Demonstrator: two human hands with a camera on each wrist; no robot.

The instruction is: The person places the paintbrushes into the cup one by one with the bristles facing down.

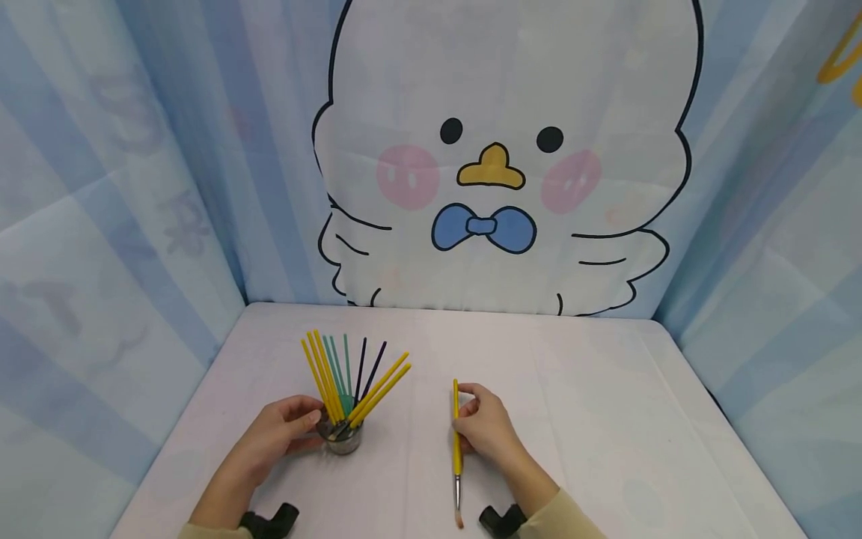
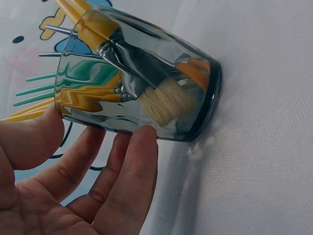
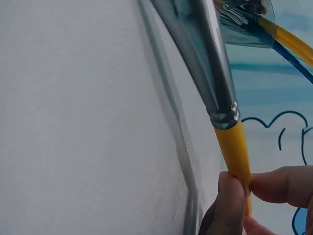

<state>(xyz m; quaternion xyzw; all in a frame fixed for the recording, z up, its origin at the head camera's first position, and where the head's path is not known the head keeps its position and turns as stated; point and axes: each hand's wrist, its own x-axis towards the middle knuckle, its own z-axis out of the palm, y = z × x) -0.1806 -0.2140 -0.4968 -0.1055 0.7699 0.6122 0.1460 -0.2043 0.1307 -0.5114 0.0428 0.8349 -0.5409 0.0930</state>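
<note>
A small clear glass [image 1: 344, 443] stands on the table, holding several paintbrushes with yellow [image 1: 378, 396], teal [image 1: 347, 364] and dark purple [image 1: 360, 372] handles. My left hand [image 1: 278, 436] holds the glass from its left side, thumb near the rim and fingertips on the wall. Through the glass, the left wrist view shows wide pale bristles [image 2: 166, 102] pointing down to the base. To the right, my right hand [image 1: 489, 428] pinches a yellow-handled paintbrush [image 1: 457, 455] between thumb and fingers. Its bristles point toward me, below a silver ferrule [image 3: 215, 83].
The table [image 1: 606, 419] has a pale cloth cover. Behind it hangs a curtain [image 1: 498, 277] with a cartoon bird, and blue striped curtains [image 1: 121, 247] close in both sides. Black wrist devices [image 1: 272, 522] sit by both sleeves.
</note>
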